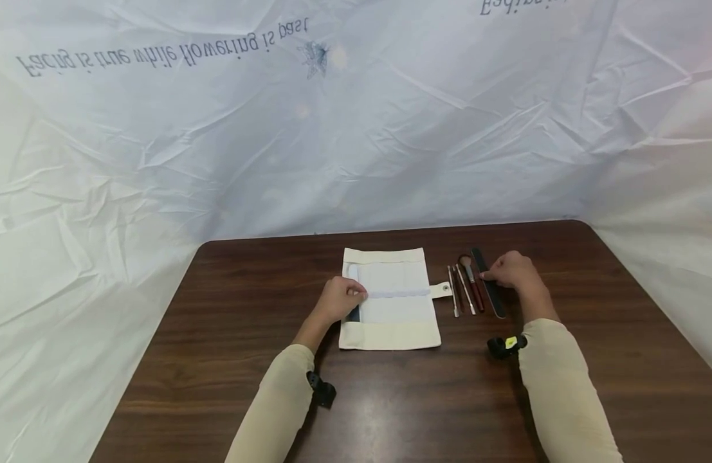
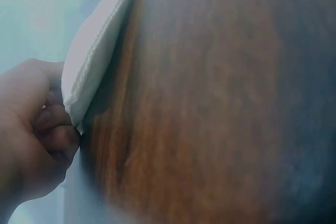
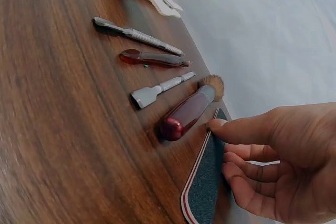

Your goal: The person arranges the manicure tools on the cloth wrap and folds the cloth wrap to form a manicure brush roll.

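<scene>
An unfolded off-white cloth pouch (image 1: 390, 335) lies on the table, with a pale-and-dark strip (image 1: 354, 272) along its left side. My left hand (image 1: 337, 299) lies over that side, fingers curled at the pocket's edge; the left wrist view shows the left hand (image 2: 37, 124) against the pouch's edge (image 2: 97, 56), fingertips partly hidden. On the right, my right hand (image 1: 513, 270) pinches the long edge of a black nail file (image 1: 490, 286). Close up, the thumb of the right hand (image 3: 289, 156) touches the edge of the nail file (image 3: 205, 182), other fingers on its far side.
Left of the file lie a makeup brush (image 3: 189, 111) with a dark red handle, a flat-ended metal cuticle pusher (image 3: 157, 90), a small brown-red tool (image 3: 155, 59) and another metal pusher (image 3: 139, 36). The pouch's snap tab (image 1: 441, 290) points toward them. White sheeting (image 1: 332, 161) hangs behind the brown table (image 1: 246, 321).
</scene>
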Demonstrator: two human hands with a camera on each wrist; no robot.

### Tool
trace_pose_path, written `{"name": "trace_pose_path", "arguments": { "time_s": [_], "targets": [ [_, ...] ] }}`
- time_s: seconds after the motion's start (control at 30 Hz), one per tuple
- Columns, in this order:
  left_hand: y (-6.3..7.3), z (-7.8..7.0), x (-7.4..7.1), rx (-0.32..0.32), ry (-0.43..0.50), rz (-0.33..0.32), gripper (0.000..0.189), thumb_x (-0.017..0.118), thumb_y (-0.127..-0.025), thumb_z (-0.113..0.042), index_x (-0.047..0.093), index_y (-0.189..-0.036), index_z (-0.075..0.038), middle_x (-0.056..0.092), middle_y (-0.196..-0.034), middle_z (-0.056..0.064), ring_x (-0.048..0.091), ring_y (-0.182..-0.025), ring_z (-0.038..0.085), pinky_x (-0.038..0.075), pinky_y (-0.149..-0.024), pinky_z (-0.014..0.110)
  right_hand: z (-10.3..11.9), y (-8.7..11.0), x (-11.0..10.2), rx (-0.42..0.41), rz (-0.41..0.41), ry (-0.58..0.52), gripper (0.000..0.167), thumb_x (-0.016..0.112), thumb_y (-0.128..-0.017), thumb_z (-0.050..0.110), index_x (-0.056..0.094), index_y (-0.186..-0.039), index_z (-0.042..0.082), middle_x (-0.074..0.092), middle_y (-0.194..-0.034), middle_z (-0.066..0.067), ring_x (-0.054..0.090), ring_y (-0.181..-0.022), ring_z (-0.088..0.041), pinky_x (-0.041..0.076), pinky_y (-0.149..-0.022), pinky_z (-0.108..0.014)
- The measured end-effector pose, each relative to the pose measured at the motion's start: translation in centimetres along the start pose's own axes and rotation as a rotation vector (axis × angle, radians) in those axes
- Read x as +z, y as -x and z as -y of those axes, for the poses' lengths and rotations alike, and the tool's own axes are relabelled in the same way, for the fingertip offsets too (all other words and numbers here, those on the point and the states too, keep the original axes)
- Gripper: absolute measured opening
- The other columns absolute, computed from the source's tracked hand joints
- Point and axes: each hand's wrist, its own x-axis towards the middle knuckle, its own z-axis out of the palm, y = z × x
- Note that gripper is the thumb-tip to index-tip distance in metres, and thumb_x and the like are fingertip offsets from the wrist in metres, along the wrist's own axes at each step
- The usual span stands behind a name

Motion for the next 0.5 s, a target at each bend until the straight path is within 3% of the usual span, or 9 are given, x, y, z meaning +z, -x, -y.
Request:
{"name": "trace_pose_path", "arguments": {
  "time_s": [0.17,0.4,0.5],
  "targets": [
    [0.05,0.2,0.09,-0.013,0.002,0.004,0.015,0.069,-0.097,-0.015,0.08,-0.1,-0.006,0.047,-0.054,-0.003,0.04,-0.051,0.011,0.041,-0.057,0.024,0.33,0.25,0.13,0.009,-0.006,-0.02,0.03,0.071,-0.094,0.027,0.068,-0.083,-0.001,0.062,-0.064,0.001,0.058,-0.064,-0.015,0.044,-0.06,-0.028],
    [0.04,0.19,0.07,-0.007,-0.004,0.007,0.015,0.069,-0.097,-0.016,0.08,-0.1,-0.007,0.048,-0.056,-0.003,0.041,-0.053,0.011,0.043,-0.061,0.025,-0.32,-0.04,0.48,0.005,-0.013,-0.123,0.038,0.071,-0.094,0.02,0.065,-0.113,-0.012,0.067,-0.095,-0.018,0.066,-0.076,-0.015,0.056,-0.067,-0.028],
    [-0.05,0.11,0.03,-0.005,-0.015,0.001,0.015,0.069,-0.097,-0.016,0.08,-0.1,-0.007,0.049,-0.056,-0.003,0.042,-0.054,0.011,0.043,-0.062,0.025,-0.63,-0.14,0.47,0.002,0.016,-0.166,0.041,0.07,-0.095,0.021,0.065,-0.117,-0.013,0.067,-0.1,-0.017,0.064,-0.078,-0.014,0.056,-0.069,-0.028]
  ]
}}
